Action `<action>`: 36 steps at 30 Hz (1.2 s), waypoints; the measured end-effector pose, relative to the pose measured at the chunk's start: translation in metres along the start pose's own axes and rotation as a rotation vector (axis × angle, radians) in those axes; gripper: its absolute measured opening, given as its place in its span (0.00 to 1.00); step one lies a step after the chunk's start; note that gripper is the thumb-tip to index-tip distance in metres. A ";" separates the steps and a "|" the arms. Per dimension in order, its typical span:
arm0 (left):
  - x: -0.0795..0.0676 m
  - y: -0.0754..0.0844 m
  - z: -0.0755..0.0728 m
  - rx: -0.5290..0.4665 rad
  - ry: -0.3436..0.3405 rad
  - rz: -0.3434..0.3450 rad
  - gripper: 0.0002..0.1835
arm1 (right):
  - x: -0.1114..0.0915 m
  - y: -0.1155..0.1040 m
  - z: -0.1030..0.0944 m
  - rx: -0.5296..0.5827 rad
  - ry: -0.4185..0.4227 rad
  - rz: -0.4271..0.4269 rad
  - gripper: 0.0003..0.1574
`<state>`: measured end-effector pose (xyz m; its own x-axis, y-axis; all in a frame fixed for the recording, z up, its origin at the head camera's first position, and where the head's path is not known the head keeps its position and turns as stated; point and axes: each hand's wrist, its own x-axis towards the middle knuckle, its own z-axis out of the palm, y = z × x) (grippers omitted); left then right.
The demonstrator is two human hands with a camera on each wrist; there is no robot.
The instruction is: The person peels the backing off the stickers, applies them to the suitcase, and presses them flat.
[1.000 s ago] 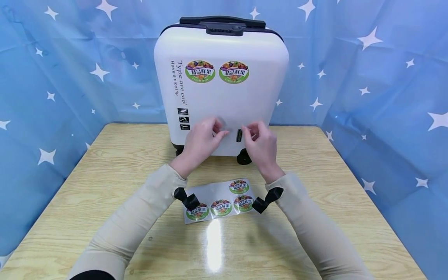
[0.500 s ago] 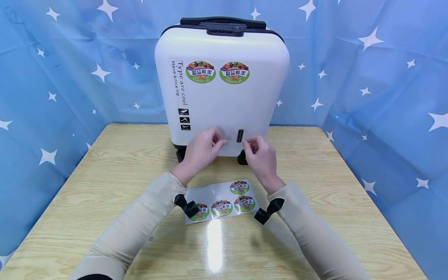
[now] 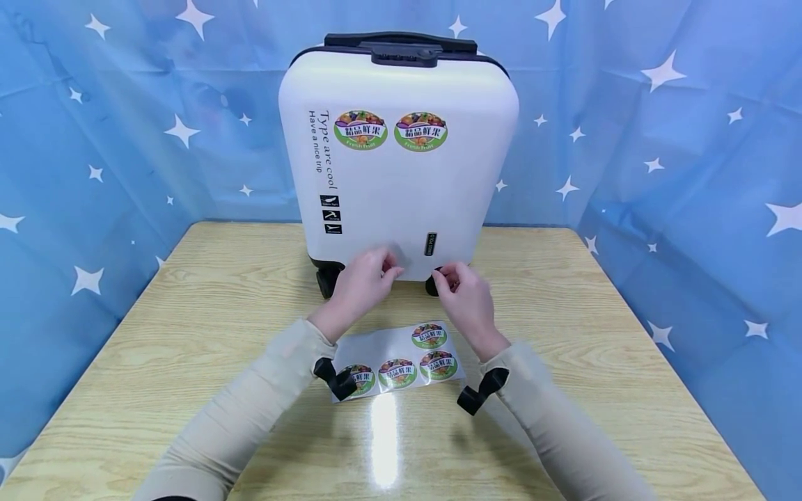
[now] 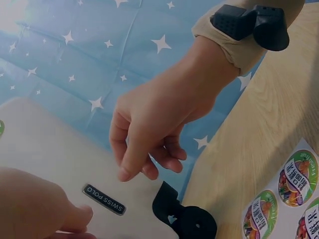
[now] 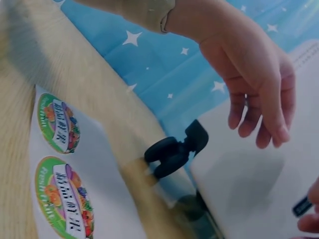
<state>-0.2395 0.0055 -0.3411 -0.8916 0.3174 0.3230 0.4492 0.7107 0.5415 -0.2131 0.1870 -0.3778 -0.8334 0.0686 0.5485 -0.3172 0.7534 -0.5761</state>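
A white suitcase point(image 3: 401, 188) stands upright at the back of the table. Two oval fruit stickers point(image 3: 360, 130) sit side by side on its upper front. In front of its lower edge hover my left hand point(image 3: 365, 280) and right hand point(image 3: 465, 300), apart from each other, fingers loosely bent. Each wrist view shows the opposite hand, the right hand point(image 4: 154, 119) and the left hand point(image 5: 254, 74), with nothing between the fingers. Below them on the table lies a sticker sheet point(image 3: 371, 346) with several fruit stickers left on it, one partly hidden by the left wrist camera.
The wooden table point(image 3: 188, 334) runs out to both sides. A blue star-patterned curtain point(image 3: 658, 139) surrounds it. Black wheels point(image 3: 327, 280) carry the suitcase, and a black handle point(image 3: 401, 38) tops it. A black "SWISS POLO" badge point(image 4: 103, 199) marks its lower front.
Both hands have moved down and back from the suitcase's lower front, revealing more of the badge and wheels. The suitcase, its two stickers and the sheet stay where they were.
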 end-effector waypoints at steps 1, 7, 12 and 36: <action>-0.001 -0.001 0.001 0.003 -0.006 -0.003 0.06 | -0.002 0.001 0.001 -0.005 -0.014 0.011 0.08; -0.005 -0.006 0.010 0.008 -0.058 -0.006 0.06 | -0.011 0.005 0.004 -0.053 -0.110 0.059 0.09; -0.009 -0.008 0.017 0.014 -0.106 -0.022 0.07 | -0.016 0.009 0.006 -0.079 -0.157 0.073 0.09; -0.017 -0.016 0.052 0.112 -0.350 -0.106 0.09 | -0.035 0.023 0.013 -0.210 -0.437 0.185 0.10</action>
<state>-0.2347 0.0214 -0.3950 -0.9073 0.4198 -0.0259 0.3613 0.8094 0.4629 -0.1974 0.1935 -0.4187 -0.9923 -0.0326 0.1193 -0.0865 0.8727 -0.4805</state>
